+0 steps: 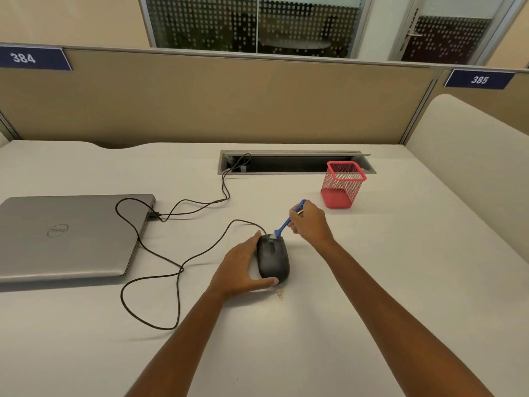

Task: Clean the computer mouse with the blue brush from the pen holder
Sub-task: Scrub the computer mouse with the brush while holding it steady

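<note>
Blue brush (287,220) bristles on rounded black mouse (273,260)

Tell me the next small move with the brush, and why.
Probably sweep the brush back along the mouse toward its rear: the bristles sit at the front by the wheel, the left hand steadies it, and the rest looks unbrushed.

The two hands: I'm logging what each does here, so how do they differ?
The right hand pinches the blue brush, raised above the desk; the left hand lies low, cupping the mouse. The right works the tool; the left steadies. Both are bare.
</note>
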Demonstrator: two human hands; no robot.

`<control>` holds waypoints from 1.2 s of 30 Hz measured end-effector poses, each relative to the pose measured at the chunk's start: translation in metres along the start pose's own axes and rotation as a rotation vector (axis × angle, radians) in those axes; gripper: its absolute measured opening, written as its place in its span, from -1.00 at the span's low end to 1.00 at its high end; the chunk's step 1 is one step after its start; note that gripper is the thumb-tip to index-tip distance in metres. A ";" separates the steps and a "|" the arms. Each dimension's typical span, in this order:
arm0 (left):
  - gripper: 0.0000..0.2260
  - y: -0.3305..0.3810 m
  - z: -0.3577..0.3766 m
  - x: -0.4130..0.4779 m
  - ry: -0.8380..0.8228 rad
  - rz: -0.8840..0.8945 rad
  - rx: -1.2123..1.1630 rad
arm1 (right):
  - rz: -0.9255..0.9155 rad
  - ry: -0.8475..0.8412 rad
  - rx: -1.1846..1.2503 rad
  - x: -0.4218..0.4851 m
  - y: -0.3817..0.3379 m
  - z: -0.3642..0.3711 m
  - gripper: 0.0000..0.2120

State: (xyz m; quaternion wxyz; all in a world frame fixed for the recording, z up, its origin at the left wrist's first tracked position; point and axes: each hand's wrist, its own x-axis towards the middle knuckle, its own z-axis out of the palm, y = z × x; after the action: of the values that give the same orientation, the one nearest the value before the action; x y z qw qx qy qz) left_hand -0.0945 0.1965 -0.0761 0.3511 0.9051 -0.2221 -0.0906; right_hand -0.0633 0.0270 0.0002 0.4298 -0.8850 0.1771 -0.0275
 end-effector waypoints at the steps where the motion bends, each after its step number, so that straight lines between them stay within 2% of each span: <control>1: -0.01 0.000 0.000 0.000 -0.001 -0.002 0.000 | 0.003 -0.025 -0.020 0.001 0.000 -0.004 -0.77; 4: -0.02 0.001 0.000 -0.001 0.022 0.014 0.003 | 0.009 -0.089 -0.069 0.003 -0.003 -0.013 -0.76; 10: -0.01 0.002 -0.001 -0.001 0.021 0.022 -0.002 | -0.087 0.064 0.002 -0.004 -0.008 -0.004 -0.75; 23: -0.03 0.003 -0.001 -0.002 0.036 0.027 -0.014 | -0.048 -0.077 0.011 -0.035 0.029 -0.027 -0.80; 27: -0.03 0.003 -0.002 -0.003 0.046 0.030 -0.018 | -0.071 0.054 -0.008 -0.032 0.030 -0.032 -0.78; 30: -0.04 0.003 -0.002 -0.002 0.045 0.032 -0.019 | -0.146 0.115 0.116 -0.032 0.029 -0.025 -0.79; 32: -0.04 0.003 -0.002 -0.001 0.044 0.030 -0.013 | -0.261 0.132 0.132 -0.033 0.028 -0.021 -0.84; 36: -0.05 0.003 -0.001 -0.001 0.055 0.036 -0.011 | -0.436 0.049 0.089 -0.034 0.032 -0.014 -0.91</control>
State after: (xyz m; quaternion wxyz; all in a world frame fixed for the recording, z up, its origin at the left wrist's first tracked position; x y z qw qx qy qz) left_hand -0.0961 0.1961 -0.0735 0.3637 0.9012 -0.2279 -0.0606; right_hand -0.1071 0.0099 -0.0118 0.4479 -0.8815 -0.0093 -0.1490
